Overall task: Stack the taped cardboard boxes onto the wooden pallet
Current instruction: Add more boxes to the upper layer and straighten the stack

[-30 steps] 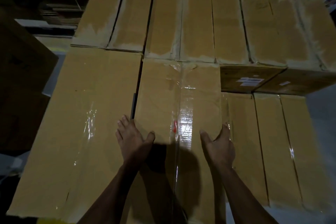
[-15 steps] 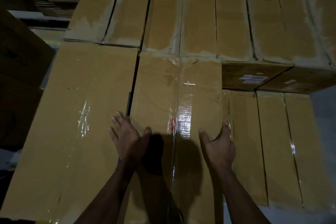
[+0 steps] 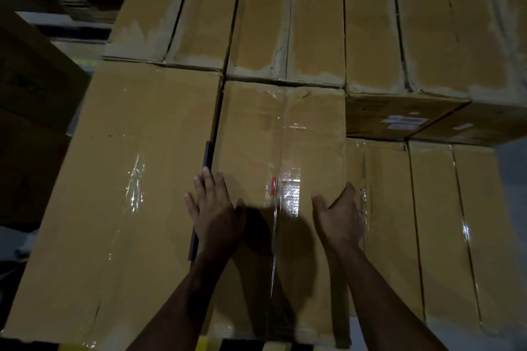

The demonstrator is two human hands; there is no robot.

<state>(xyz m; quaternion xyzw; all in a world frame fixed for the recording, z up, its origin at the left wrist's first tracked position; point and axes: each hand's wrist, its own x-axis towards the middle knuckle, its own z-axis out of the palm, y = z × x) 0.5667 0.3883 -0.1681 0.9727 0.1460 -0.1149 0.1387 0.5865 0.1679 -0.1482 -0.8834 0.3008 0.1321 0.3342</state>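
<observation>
A taped cardboard box (image 3: pixel 282 151) lies in front of me on top of the stack, clear tape running down its middle. My left hand (image 3: pixel 215 214) rests flat on its left edge, fingers straight, over the dark gap to the neighbouring box (image 3: pixel 128 179). My right hand (image 3: pixel 339 216) holds the box's right edge, thumb on top and fingers down over the side. A lower layer of taped boxes (image 3: pixel 427 222) lies to the right. The pallet is hidden under the boxes.
A row of dusty boxes (image 3: pixel 285 17) fills the far side, level with the box under my hands. A labelled box (image 3: pixel 399 117) sits at the right rear. A dark carton (image 3: pixel 31 94) stands at the left. Grey floor (image 3: pixel 513 179) shows at the right.
The box under my hands has slid a little away from me toward the far row. Both hands stay on its edges; the view has tilted down slightly.
</observation>
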